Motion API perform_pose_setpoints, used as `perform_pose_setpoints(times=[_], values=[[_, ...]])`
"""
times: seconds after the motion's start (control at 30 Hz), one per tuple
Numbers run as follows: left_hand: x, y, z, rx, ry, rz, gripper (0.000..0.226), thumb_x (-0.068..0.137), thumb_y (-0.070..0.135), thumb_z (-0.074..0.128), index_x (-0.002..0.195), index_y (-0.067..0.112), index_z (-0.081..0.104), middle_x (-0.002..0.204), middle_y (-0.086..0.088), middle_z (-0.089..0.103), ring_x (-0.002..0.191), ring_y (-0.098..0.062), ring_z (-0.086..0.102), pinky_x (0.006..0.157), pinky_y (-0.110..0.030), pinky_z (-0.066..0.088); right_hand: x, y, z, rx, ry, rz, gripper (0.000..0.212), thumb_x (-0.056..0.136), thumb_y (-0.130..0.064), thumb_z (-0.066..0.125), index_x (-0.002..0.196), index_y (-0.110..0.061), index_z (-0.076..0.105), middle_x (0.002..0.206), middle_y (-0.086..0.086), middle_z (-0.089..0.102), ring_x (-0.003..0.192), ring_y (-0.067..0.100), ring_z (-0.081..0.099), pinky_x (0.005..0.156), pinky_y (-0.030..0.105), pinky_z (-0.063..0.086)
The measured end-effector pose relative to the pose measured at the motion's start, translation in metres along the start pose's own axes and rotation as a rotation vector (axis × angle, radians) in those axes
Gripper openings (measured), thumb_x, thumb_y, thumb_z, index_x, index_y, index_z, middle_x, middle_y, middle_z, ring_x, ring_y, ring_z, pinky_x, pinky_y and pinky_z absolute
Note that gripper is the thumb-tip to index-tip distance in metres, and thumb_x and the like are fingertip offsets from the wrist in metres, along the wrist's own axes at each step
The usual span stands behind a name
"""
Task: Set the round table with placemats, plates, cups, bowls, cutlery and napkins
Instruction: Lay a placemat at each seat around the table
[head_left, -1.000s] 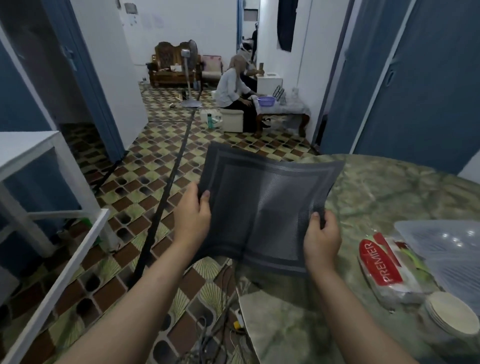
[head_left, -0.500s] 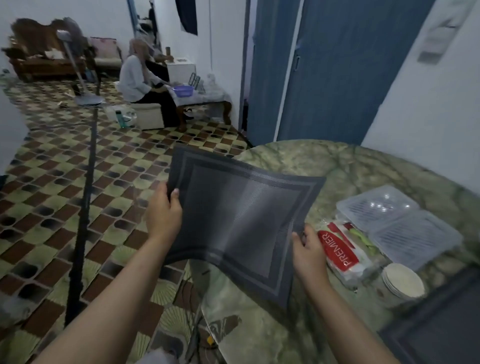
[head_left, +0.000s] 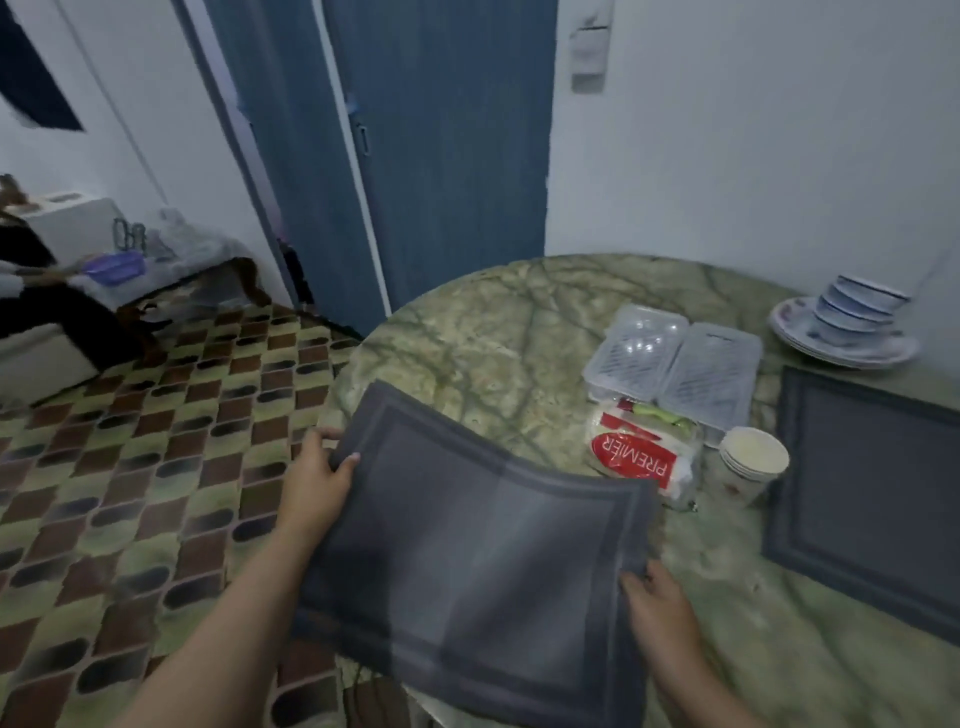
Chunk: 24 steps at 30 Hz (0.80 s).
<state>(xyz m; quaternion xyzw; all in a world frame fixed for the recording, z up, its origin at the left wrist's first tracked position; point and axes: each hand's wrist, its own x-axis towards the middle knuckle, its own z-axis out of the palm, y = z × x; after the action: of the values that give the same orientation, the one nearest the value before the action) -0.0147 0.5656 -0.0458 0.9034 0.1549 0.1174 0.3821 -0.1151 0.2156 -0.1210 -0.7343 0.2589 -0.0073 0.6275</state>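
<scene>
Compared with half a second back, the dark grey woven rectangular placemat (head_left: 467, 561) is now being lowered over the near-left edge of the round green marble table (head_left: 519, 332), no longer being held up above the floor tiles. It's being pinched at its left edge by the left hand (head_left: 317, 488), and its right edge is being gripped by the right hand (head_left: 657, 603), so it's being stretched between them.

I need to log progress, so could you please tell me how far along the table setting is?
Early. Done: one placemat lies flat on the table. In hand: the left hand and right hand hold a second placemat over the near edge. Left: the plates, bowls, cups and napkin pack sit undistributed.
</scene>
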Motion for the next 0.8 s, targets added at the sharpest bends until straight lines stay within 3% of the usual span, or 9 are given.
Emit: perform_pose_setpoints(times=[0.1,0.2,0.43,0.53,0.63,0.73,0.8], values=[[0.017,-0.012,0.015,-0.013,-0.098,0.037,0.021,0.092,0.019,0.063,0.104,0.017,0.047,0.09,-0.006,0.065,0.084,-0.029,0.062,0.071,-0.041,0.051,-0.01,0.024,0.011,-0.057,0.148,0.06,0.011,0.084,-0.016,0.074,0.086,-0.012,0.064,0.082,0.009,0.07,0.078,0.026,0.065,0.076,0.04,0.052],[0.031,-0.019,0.029,-0.033,-0.137,0.06,0.018,0.094,0.018,0.061,0.106,0.014,0.048,0.09,-0.002,0.059,0.085,-0.027,0.058,0.064,-0.036,0.042,-0.006,0.044,0.019,-0.087,0.294,0.123,0.022,0.081,-0.017,0.077,0.095,-0.008,0.063,0.088,0.013,0.071,0.081,0.03,0.067,0.078,0.046,0.055],[0.064,-0.023,0.061,-0.041,-0.146,0.221,0.021,0.091,0.01,0.062,0.111,0.004,0.057,0.104,-0.013,0.06,0.094,-0.029,0.057,0.079,-0.036,0.042,0.016,0.037,0.02,-0.272,0.52,0.149,0.022,0.085,-0.022,0.071,0.094,-0.003,0.065,0.094,0.019,0.07,0.089,0.038,0.065,0.078,0.042,0.052],[0.068,-0.03,0.082,0.141,-0.295,0.191,0.039,0.088,0.009,0.062,0.125,-0.001,0.054,0.122,-0.023,0.054,0.11,-0.039,0.053,0.091,-0.041,0.043,0.022,0.04,0.021,-0.366,0.524,0.19,0.024,0.088,-0.022,0.067,0.101,-0.001,0.067,0.1,0.02,0.07,0.095,0.038,0.065,0.079,0.037,0.048],[0.065,-0.045,0.097,0.418,-0.427,0.165,0.063,0.09,0.023,0.062,0.142,-0.001,0.036,0.141,-0.027,0.038,0.128,-0.042,0.038,0.105,-0.046,0.034,0.02,0.043,0.022,-0.47,0.56,0.171,0.029,0.088,-0.018,0.065,0.111,0.0,0.062,0.104,0.021,0.069,0.097,0.039,0.064,0.08,0.037,0.048],[0.057,-0.057,0.103,0.63,-0.52,0.139,0.066,0.094,0.045,0.055,0.144,0.008,0.033,0.156,-0.02,0.015,0.141,-0.041,0.019,0.114,-0.047,0.024,0.015,0.047,0.023,-0.478,0.578,0.071,0.032,0.086,-0.011,0.065,0.116,-0.002,0.058,0.102,0.02,0.068,0.096,0.038,0.064,0.08,0.037,0.048],[0.052,-0.064,0.106,0.641,-0.539,0.165,0.065,0.095,0.047,0.051,0.144,0.008,0.035,0.156,-0.02,0.015,0.139,-0.042,0.021,0.114,-0.046,0.025,0.013,0.055,0.021,-0.501,0.588,0.029,0.032,0.084,-0.007,0.066,0.114,-0.001,0.06,0.105,0.021,0.065,0.098,0.039,0.061,0.084,0.04,0.049]])
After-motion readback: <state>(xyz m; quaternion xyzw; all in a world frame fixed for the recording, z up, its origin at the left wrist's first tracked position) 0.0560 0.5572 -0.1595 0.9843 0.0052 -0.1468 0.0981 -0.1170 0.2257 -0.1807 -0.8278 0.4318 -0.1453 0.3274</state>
